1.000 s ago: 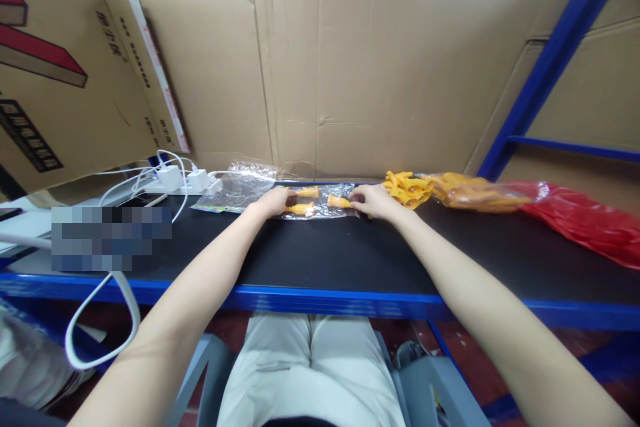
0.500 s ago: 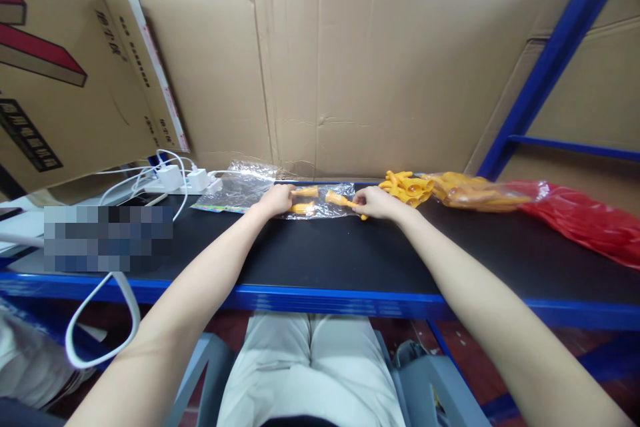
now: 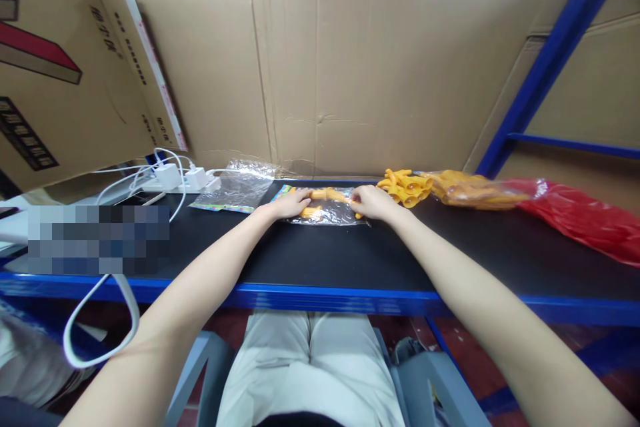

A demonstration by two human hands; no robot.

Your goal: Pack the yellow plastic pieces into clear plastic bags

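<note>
My left hand [image 3: 296, 202] rests closed on the near-left part of a clear plastic bag [image 3: 333, 215], its fingertips at an orange piece. Several small orange plastic pieces with a hollow flared end lie in or on this bag; one piece [image 3: 311, 213] is close below my left fingertips. My right hand [image 3: 369, 201] pinches the right end of another orange piece [image 3: 336, 194], which lies lengthwise between both hands. Its exact position, inside the bag or on top, cannot be made out. A colourful printed strip shows at the bag's left end.
Right of my hands lies a pile of orange pieces [image 3: 406, 188], beside a clear bag of orange pieces [image 3: 470, 188] and a red bag [image 3: 580, 217]. Another clear bag [image 3: 240, 187] lies left. A power strip [image 3: 203, 181] with white cables sits farther left. Cardboard [image 3: 390, 80] stands behind.
My left hand has shifted slightly right over the bag. The orange piece in my right hand has moved left, reaching the other pieces. More of the bag's printed end now shows.
</note>
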